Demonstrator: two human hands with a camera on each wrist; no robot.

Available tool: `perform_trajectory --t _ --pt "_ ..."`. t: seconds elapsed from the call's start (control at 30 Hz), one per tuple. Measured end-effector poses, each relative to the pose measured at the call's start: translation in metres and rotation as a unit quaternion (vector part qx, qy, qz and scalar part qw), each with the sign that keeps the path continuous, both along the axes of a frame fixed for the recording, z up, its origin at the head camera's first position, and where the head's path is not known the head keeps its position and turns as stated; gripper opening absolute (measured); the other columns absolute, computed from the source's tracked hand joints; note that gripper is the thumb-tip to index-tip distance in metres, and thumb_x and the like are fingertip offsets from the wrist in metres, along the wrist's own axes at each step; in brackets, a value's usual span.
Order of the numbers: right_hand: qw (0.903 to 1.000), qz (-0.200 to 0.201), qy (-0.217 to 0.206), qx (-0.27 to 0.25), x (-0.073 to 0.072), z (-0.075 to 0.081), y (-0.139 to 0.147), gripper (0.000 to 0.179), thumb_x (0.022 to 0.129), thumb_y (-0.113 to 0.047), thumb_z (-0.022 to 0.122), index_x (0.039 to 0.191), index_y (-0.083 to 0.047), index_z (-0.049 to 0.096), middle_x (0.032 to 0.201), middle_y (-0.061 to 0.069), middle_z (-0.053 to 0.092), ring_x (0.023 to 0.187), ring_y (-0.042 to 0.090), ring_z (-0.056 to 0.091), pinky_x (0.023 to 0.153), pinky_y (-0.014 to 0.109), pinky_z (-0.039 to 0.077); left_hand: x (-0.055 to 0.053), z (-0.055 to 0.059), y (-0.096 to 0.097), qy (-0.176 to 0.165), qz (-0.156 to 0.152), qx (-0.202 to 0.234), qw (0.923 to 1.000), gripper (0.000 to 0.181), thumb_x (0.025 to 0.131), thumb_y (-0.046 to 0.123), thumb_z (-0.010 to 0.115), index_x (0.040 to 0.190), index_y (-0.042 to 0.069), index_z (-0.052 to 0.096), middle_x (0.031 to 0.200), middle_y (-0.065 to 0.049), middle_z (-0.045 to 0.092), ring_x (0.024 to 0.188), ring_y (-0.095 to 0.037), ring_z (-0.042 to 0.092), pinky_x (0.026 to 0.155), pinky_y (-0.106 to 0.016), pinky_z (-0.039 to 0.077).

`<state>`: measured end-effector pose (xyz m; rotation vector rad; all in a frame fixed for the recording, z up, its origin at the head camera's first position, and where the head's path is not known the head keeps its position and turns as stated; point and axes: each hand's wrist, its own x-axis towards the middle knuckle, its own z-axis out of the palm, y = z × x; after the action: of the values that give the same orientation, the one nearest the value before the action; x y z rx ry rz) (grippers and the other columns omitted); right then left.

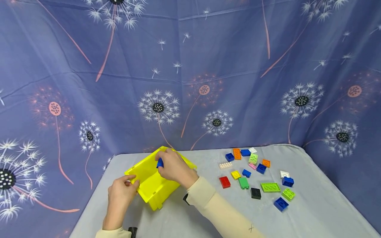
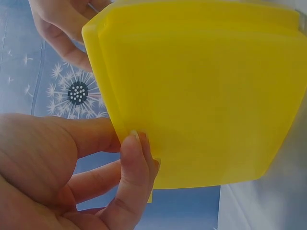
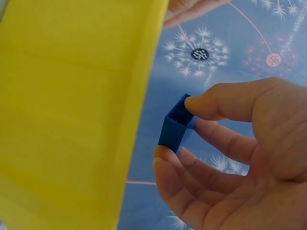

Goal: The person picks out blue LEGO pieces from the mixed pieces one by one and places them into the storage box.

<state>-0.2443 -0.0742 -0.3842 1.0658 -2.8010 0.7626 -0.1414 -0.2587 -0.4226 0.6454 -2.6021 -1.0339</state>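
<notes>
My left hand (image 1: 121, 195) grips the near-left rim of a yellow plastic bin (image 1: 143, 172), thumb and fingers on either side of its wall. The bin is tilted, and its inside shows in the head view. Over the bin's opening, my right hand (image 1: 176, 168) holds a blue toy brick (image 3: 173, 130) between thumb and fingertips. The brick's hollow side shows in the right wrist view, close beside the bin's wall. In the left wrist view the outer wall of the bin fills most of the frame, with the left fingertips on its edge.
Loose toy bricks lie scattered on the grey-covered table to the right, among them a red brick (image 1: 224, 182), a black brick (image 1: 255, 193), a green brick (image 1: 243, 182) and a long lime brick (image 1: 270, 187). A blue dandelion-patterned cloth (image 1: 190, 49) hangs behind the table.
</notes>
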Motion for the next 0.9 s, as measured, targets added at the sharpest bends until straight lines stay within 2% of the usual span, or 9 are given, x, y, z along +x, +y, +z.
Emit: perform_trajectory --t 0.23,0.3,0.37,0.47,0.53,0.67,0.77,0.9 --pt "0.9986 0.011 -0.025 0.044 -0.002 -0.002 -0.007 0.030 0.090 -0.017 0.078 0.119 -0.017 0.073 0.107 -0.003 0.066 0.092 0.012 0.055 0.079 0.024 0.050 -0.001 0.000 0.001 0.008 -0.003 0.000 1.0000 0.037 0.093 0.019 0.074 0.122 -0.003 0.073 0.083 -0.010 0.066 0.059 -0.017 0.061 0.052 -0.032 0.045" --pt "0.9977 0.019 -0.037 0.053 -0.003 -0.001 -0.009 0.026 0.089 -0.013 0.078 0.114 -0.014 0.073 0.096 -0.004 0.063 0.081 0.011 0.052 0.070 0.022 0.046 0.000 0.000 0.001 0.008 -0.004 0.001 1.0000 0.037 0.093 0.019 0.074 0.122 -0.003 0.073 0.083 -0.011 0.066 0.058 -0.017 0.061 0.052 -0.032 0.046" --pt "0.9965 0.028 -0.051 0.061 -0.003 -0.001 -0.012 0.018 0.088 -0.008 0.076 0.105 -0.010 0.072 0.080 -0.004 0.052 0.066 0.010 0.042 0.060 0.022 0.038 0.000 0.000 0.001 0.006 -0.004 0.005 1.0000 0.037 0.093 0.018 0.073 0.123 -0.004 0.073 0.083 -0.011 0.067 0.056 -0.015 0.062 0.051 -0.032 0.046" --pt "0.9947 0.036 -0.067 0.069 -0.004 -0.002 -0.018 0.014 0.086 -0.002 0.075 0.097 -0.008 0.070 0.070 -0.003 0.041 0.054 0.010 0.030 0.054 0.021 0.033 0.001 0.000 0.001 0.006 -0.003 0.005 1.0000 0.037 0.092 0.018 0.074 0.122 -0.004 0.073 0.083 -0.011 0.067 0.056 -0.015 0.062 0.051 -0.032 0.046" --pt "0.9933 0.037 -0.067 0.087 -0.005 -0.003 -0.023 0.012 0.086 -0.001 0.075 0.094 -0.009 0.070 0.070 -0.003 0.041 0.055 0.010 0.029 0.054 0.021 0.034 0.001 0.000 0.001 0.007 -0.001 0.004 1.0000 0.037 0.092 0.018 0.074 0.122 -0.003 0.073 0.082 -0.011 0.067 0.056 -0.015 0.062 0.051 -0.032 0.046" --pt "0.9900 0.031 -0.058 0.125 -0.007 -0.004 -0.031 0.011 0.086 -0.004 0.077 0.091 -0.012 0.071 0.077 -0.005 0.053 0.064 0.009 0.043 0.062 0.021 0.042 0.001 -0.001 0.001 0.008 -0.001 -0.002 1.0000 0.037 0.091 0.018 0.075 0.122 -0.003 0.073 0.082 -0.010 0.067 0.055 -0.014 0.063 0.052 -0.032 0.046" --pt "0.9877 0.022 -0.062 0.142 -0.008 -0.004 -0.035 0.013 0.085 -0.005 0.076 0.085 -0.014 0.068 0.077 -0.005 0.054 0.068 0.011 0.047 0.062 0.023 0.042 0.000 -0.001 0.001 0.011 -0.006 -0.002 0.9999 0.037 0.092 0.018 0.074 0.122 -0.003 0.073 0.082 -0.009 0.068 0.054 -0.013 0.064 0.053 -0.032 0.046" --pt "0.9855 0.019 -0.061 0.157 -0.009 -0.005 -0.039 0.011 0.086 -0.007 0.076 0.090 -0.015 0.070 0.083 -0.006 0.060 0.073 0.011 0.052 0.067 0.024 0.047 0.000 -0.001 0.000 0.012 -0.008 0.002 0.9999 0.037 0.092 0.018 0.074 0.123 -0.003 0.073 0.082 -0.010 0.067 0.054 -0.012 0.065 0.052 -0.032 0.046"
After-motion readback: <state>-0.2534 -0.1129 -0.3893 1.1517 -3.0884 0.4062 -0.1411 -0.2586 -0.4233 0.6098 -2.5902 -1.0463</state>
